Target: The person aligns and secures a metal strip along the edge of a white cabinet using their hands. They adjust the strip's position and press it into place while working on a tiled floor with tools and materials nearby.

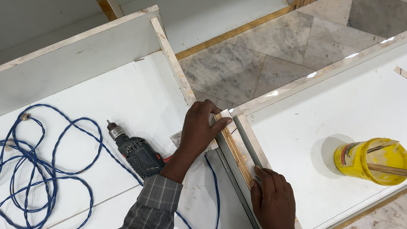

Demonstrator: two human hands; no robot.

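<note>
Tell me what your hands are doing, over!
Left hand and right hand press the raw plywood panel edge. Dark electric drill and blue cord alongside.
</note>
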